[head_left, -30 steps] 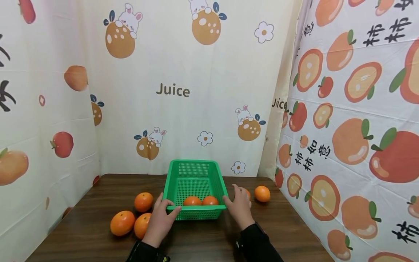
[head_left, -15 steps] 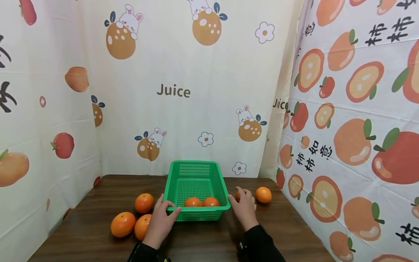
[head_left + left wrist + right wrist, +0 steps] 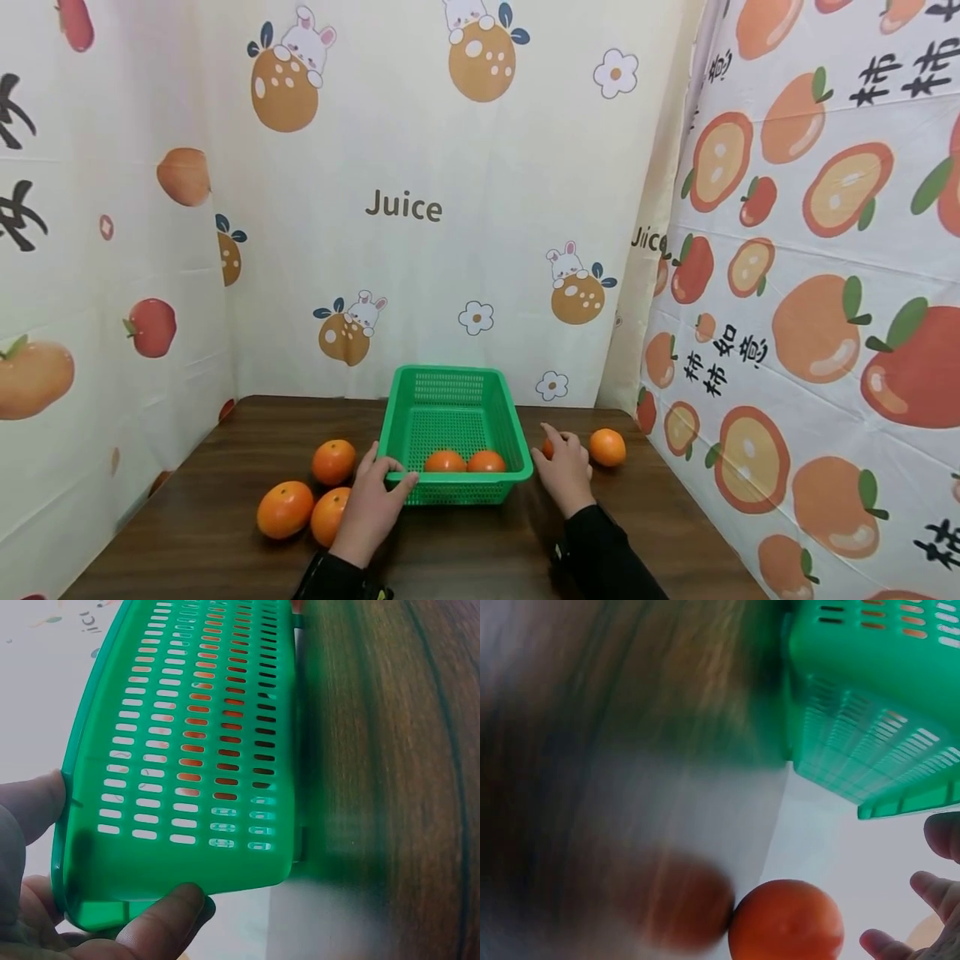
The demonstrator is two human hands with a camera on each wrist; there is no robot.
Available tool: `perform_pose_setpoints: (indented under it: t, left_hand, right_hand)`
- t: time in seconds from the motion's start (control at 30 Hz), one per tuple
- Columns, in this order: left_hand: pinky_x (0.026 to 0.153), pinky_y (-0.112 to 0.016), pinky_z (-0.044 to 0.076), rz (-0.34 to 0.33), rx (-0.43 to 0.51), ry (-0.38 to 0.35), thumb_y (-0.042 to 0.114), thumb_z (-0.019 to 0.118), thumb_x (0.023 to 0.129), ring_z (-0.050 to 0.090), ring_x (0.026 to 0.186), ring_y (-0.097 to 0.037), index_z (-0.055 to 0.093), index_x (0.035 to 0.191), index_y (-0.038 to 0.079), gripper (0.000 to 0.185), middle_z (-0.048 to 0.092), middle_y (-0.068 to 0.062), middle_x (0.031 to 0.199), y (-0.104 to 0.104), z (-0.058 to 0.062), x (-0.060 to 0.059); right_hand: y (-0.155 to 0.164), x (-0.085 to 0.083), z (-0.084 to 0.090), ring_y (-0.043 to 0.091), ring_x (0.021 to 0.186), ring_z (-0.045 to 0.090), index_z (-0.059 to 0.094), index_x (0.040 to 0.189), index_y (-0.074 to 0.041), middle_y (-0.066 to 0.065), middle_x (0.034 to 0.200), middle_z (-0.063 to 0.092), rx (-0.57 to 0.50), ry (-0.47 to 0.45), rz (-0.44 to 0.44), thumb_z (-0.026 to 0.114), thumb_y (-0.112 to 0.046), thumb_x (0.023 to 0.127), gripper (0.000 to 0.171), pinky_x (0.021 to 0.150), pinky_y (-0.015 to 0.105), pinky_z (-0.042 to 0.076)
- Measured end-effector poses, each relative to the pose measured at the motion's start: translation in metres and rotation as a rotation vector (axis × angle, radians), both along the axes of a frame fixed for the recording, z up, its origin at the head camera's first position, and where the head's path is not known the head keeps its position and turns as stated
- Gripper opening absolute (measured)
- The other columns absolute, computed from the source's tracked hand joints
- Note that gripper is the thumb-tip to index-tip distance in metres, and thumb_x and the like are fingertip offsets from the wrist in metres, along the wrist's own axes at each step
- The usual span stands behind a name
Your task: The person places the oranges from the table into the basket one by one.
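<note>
Lying lengthwise front-to-back (level): basket (image 3: 453, 414)

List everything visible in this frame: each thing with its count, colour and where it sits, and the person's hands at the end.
basket: 1, green slotted plastic, middle of the table.
oranges in the basket: 2, orange, side by side against the near wall.
oranges left of the basket: 3, orange, grouped on the table beside the left hand.
oranges right of the basket: 2, orange; one lies free near the right backdrop, one is mostly hidden under the right hand.
table: 1, dark brown wood.
backdrop cloth: cream, printed with fruit, rabbits and the word Juice, on three sides.
left hand: grips the basket's near left corner, thumb over the rim.
right hand: over the hidden orange, fingers spread, apart from the basket.
</note>
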State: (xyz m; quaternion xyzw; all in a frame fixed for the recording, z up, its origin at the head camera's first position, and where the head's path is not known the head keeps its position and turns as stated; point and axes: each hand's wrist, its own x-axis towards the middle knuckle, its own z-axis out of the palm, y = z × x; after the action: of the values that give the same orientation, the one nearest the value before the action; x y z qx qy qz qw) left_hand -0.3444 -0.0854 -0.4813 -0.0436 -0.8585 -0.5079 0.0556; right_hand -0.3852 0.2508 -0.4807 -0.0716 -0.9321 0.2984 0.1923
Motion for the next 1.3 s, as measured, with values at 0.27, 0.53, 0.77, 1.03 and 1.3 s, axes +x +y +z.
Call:
perform_pose_setpoints:
  t: [0.27, 0.53, 0.77, 1.03, 1.3]
  left_hand:
    - [0.107, -0.067, 0.048, 0.005, 0.02, -0.009, 0.047, 0.071, 0.102, 0.028, 0.154, -0.06, 0.061, 0.106, 0.013, 0.035, 0.015, -0.028, 0.175, 0.002, -0.003, 0.001]
    - [0.107, -0.068, 0.047, 0.01, 0.013, 0.001, 0.046, 0.071, 0.102, 0.029, 0.153, -0.06, 0.062, 0.105, 0.013, 0.035, 0.016, -0.029, 0.175, 0.0, -0.005, -0.001]
    - [0.107, -0.069, 0.047, 0.012, 0.014, 0.005, 0.046, 0.071, 0.102, 0.03, 0.153, -0.061, 0.062, 0.103, 0.013, 0.034, 0.017, -0.029, 0.175, -0.001, -0.004, -0.001]
    - [0.106, -0.069, 0.048, 0.012, 0.004, 0.016, 0.047, 0.071, 0.102, 0.032, 0.152, -0.061, 0.062, 0.103, 0.013, 0.035, 0.017, -0.03, 0.174, 0.0, -0.002, -0.003]
    - [0.105, -0.068, 0.048, 0.008, 0.007, 0.01, 0.048, 0.071, 0.101, 0.032, 0.152, -0.061, 0.061, 0.103, 0.013, 0.036, 0.018, -0.03, 0.174, -0.001, -0.003, -0.004]
  right_hand:
    - [0.009, -0.007, -0.008, 0.055, 0.145, 0.035, 0.055, 0.155, -0.022, 0.025, 0.16, 0.041, 0.025, -0.018, -0.011, 0.07, -0.03, 0.103, 0.056, 0.109, 0.074, 0.033]
    - [0.014, -0.014, -0.005, 0.056, 0.146, 0.032, 0.054, 0.155, -0.022, 0.026, 0.163, 0.038, 0.067, -0.055, 0.001, 0.072, -0.029, 0.102, 0.057, 0.108, 0.075, 0.031]
    - [0.018, -0.022, -0.003, 0.056, 0.145, 0.032, 0.055, 0.155, -0.022, 0.025, 0.164, 0.036, 0.088, -0.099, -0.004, 0.072, -0.029, 0.101, 0.057, 0.106, 0.075, 0.031]
    - [0.021, -0.032, 0.001, 0.058, 0.142, 0.034, 0.056, 0.154, -0.02, 0.027, 0.163, 0.037, 0.11, -0.14, -0.016, 0.072, -0.031, 0.1, 0.058, 0.102, 0.074, 0.034]
    - [0.026, -0.033, -0.005, 0.059, 0.136, 0.041, 0.063, 0.146, -0.014, 0.028, 0.157, 0.045, 0.158, -0.151, 0.007, 0.075, -0.025, 0.097, 0.052, 0.099, 0.073, 0.039]
